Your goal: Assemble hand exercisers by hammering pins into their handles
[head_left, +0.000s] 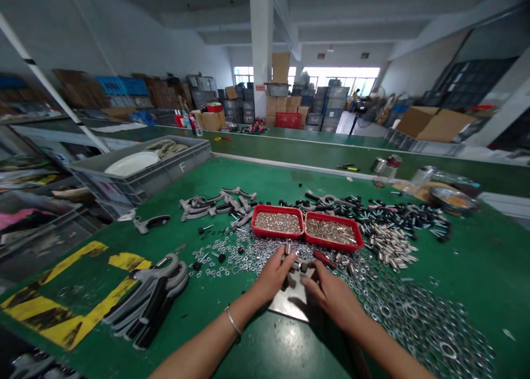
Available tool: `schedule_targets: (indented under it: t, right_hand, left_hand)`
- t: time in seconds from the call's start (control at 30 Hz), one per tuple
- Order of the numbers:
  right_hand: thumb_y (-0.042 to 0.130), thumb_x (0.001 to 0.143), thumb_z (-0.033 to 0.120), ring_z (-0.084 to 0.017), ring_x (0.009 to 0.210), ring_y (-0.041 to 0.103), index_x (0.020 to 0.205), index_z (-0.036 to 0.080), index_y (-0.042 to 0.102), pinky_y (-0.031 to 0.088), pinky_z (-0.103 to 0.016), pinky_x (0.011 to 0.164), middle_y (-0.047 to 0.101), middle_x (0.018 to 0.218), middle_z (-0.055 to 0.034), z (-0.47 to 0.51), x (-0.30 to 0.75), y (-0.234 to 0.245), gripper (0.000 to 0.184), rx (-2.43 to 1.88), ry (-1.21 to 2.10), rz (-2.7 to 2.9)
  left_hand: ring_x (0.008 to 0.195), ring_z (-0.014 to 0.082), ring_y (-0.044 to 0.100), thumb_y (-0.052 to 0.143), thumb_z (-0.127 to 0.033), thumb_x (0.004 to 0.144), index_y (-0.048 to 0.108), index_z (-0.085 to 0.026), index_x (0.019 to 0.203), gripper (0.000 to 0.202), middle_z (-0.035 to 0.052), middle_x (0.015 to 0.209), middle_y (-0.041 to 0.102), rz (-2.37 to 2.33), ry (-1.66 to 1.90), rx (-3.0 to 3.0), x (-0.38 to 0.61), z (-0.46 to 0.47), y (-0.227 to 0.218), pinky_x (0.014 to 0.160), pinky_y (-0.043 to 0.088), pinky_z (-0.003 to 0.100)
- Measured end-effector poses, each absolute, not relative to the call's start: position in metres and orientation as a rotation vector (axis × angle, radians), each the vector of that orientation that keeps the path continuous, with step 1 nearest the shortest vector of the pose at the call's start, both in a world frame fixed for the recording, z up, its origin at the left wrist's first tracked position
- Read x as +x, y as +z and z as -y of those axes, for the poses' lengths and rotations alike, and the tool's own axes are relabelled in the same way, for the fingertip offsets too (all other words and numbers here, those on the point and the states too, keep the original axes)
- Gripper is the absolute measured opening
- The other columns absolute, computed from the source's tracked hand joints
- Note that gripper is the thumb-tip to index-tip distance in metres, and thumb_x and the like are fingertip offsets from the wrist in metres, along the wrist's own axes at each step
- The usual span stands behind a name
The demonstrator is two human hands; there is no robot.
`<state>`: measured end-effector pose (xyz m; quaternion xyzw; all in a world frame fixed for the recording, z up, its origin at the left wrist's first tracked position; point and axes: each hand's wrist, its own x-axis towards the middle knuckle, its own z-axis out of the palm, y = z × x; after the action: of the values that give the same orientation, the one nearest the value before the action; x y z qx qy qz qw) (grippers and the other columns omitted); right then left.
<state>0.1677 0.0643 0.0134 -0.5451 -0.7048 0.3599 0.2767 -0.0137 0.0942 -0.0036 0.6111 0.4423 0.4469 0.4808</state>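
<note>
My left hand is closed on a small metal fitting, a ribbed silvery cylinder that stands up between thumb and fingers. A short metal piece with a dark end reaches from it toward my right hand. The right fingers are curled around that dark end, and its exact kind is partly hidden. Both hands are above a flat metal plate on the green table. Just beyond them are two red trays of small metal parts, the left tray and the right tray.
Loose nuts and rings spread to the right. Metal cylinders and black-headed screws lie behind them. Grey-and-black handles are piled at left near yellow-black tape. A grey crate stands far left.
</note>
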Motion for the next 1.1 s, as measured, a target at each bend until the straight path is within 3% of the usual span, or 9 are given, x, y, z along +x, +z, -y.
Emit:
schedule_targets:
  t: [0.07, 0.13, 0.23, 0.3, 0.47, 0.6, 0.77, 0.93, 1.1]
  right_hand:
    - [0.051, 0.085, 0.068, -0.029, 0.089, 0.066, 0.101, 0.02, 0.061, 0.053, -0.039, 0.071, 0.068, 0.097, -0.0154, -0.07, 0.169, 0.008, 0.051, -1.443, 0.51, 2.028]
    - [0.042, 0.091, 0.065, -0.028, 0.087, 0.065, 0.095, 0.021, 0.061, 0.052, -0.039, 0.072, 0.067, 0.095, -0.0142, -0.07, 0.168, 0.004, 0.048, -1.385, 0.539, 2.06]
    - [0.012, 0.095, 0.067, -0.017, 0.048, 0.055, 0.088, 0.02, 0.059, 0.046, -0.029, 0.048, 0.061, 0.065, -0.0044, -0.066, 0.165, 0.001, 0.067, -1.334, 1.283, 1.866]
    - [-0.002, 0.092, 0.068, -0.014, 0.037, 0.045, 0.083, 0.019, 0.059, 0.038, -0.026, 0.04, 0.055, 0.054, -0.0013, -0.063, 0.166, 0.003, 0.079, -1.299, 1.68, 1.767]
    - [0.046, 0.086, 0.07, -0.02, 0.07, 0.06, 0.091, 0.02, 0.06, 0.047, -0.03, 0.062, 0.065, 0.081, -0.0069, -0.065, 0.173, 0.005, 0.052, -1.396, 0.94, 1.879]
    - [0.015, 0.095, 0.068, -0.012, 0.037, 0.042, 0.074, 0.021, 0.055, 0.035, -0.024, 0.041, 0.053, 0.051, 0.0016, -0.065, 0.173, 0.001, 0.065, -1.283, 1.521, 1.714]
    - [0.053, 0.086, 0.062, -0.019, 0.074, 0.059, 0.09, 0.021, 0.06, 0.046, -0.029, 0.065, 0.064, 0.086, -0.0066, -0.063, 0.177, 0.004, 0.042, -1.387, 0.915, 1.851]
    - [0.023, 0.096, 0.064, -0.01, 0.039, 0.035, 0.084, 0.021, 0.053, 0.033, -0.023, 0.041, 0.051, 0.058, 0.0037, -0.063, 0.18, -0.001, 0.054, -1.298, 1.623, 1.604]
    - [0.056, 0.087, 0.057, -0.019, 0.078, 0.057, 0.089, 0.021, 0.058, 0.045, -0.029, 0.069, 0.063, 0.086, -0.005, -0.06, 0.179, 0.001, 0.036, -1.361, 0.963, 1.809]
  left_hand:
    - [0.078, 0.0173, 0.052, 0.044, -0.047, 0.096, 0.055, -0.021, 0.092, 0.029, 0.0012, 0.083, 0.057, -1.09, 1.087, 1.489, -0.012, -0.097, -0.005, 0.073, 0.04, 0.027]
    - [0.079, 0.017, 0.051, 0.044, -0.045, 0.096, 0.055, -0.021, 0.093, 0.027, 0.001, 0.083, 0.055, -1.117, 1.076, 1.559, -0.011, -0.095, -0.004, 0.075, 0.04, 0.028]
    - [0.079, 0.0166, 0.05, 0.043, -0.043, 0.097, 0.053, -0.021, 0.093, 0.024, 0.0005, 0.084, 0.055, -1.127, 1.01, 1.755, -0.011, -0.091, -0.003, 0.077, 0.04, 0.029]
    - [0.079, 0.0167, 0.05, 0.044, -0.041, 0.096, 0.052, -0.02, 0.092, 0.023, 0.0005, 0.084, 0.055, -1.127, 0.948, 1.862, -0.011, -0.091, -0.003, 0.078, 0.04, 0.029]
    - [0.083, 0.0173, 0.055, 0.037, -0.042, 0.099, 0.051, -0.021, 0.097, 0.025, 0.0022, 0.088, 0.058, -1.165, 1.016, 1.664, -0.007, -0.093, -0.001, 0.079, 0.044, 0.03]
    - [0.104, 0.0207, 0.053, 0.039, -0.04, 0.099, 0.053, -0.02, 0.105, 0.024, 0.0077, 0.108, 0.057, -1.036, 1.079, 1.866, -0.004, -0.093, -0.002, 0.095, 0.042, 0.035]
    - [0.099, 0.0201, 0.053, 0.033, -0.038, 0.101, 0.051, -0.021, 0.106, 0.025, 0.0063, 0.099, 0.056, -1.218, 1.054, 1.759, 0.0, -0.092, -0.01, 0.093, 0.044, 0.037]
    - [0.112, 0.0213, 0.049, 0.038, -0.034, 0.1, 0.048, -0.019, 0.111, 0.022, 0.0105, 0.116, 0.05, -1.061, 1.076, 1.971, 0.004, -0.091, -0.009, 0.103, 0.039, 0.04]
    - [0.097, 0.0197, 0.055, 0.031, -0.037, 0.101, 0.048, -0.02, 0.106, 0.025, 0.0072, 0.1, 0.055, -1.223, 1.039, 1.734, 0.01, -0.087, -0.011, 0.092, 0.047, 0.037]
